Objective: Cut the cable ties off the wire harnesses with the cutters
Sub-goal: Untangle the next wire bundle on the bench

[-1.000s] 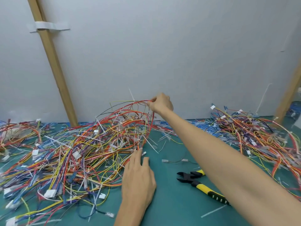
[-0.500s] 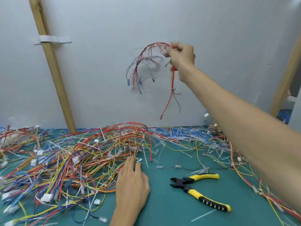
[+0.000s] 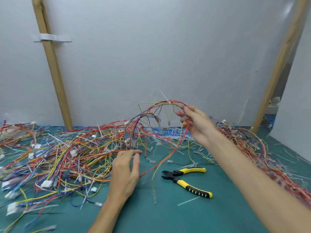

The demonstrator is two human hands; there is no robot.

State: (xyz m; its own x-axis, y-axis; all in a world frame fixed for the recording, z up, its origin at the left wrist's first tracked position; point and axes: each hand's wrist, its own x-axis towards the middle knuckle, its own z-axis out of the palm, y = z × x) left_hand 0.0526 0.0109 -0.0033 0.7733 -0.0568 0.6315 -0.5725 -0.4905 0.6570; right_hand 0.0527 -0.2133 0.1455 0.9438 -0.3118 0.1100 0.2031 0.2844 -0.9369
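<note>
Now: right hand [image 3: 196, 126] grips wire harness [image 3: 175, 101], held up in arch above table [image 3: 168, 217]. Left hand [image 3: 126, 170] touches its hanging end; cannot tell if it pinches. Cutters [image 3: 185, 180] lie on green table between arms, untouched. Wire piles [image 3: 58, 157] both sides. Grey wall [image 3: 168, 47] behind.

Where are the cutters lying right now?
In the head view, the yellow-handled cutters lie on the green mat, right of centre, just right of the left hand and below the right hand; neither hand touches them.

Brightly, evenly lit. Shows glare on the grey wall panel [image 3: 288, 7] upper right, motion blur across tangled coloured wires [image 3: 33, 174] lower left, edge-bowed wooden posts [image 3: 52, 68].
</note>
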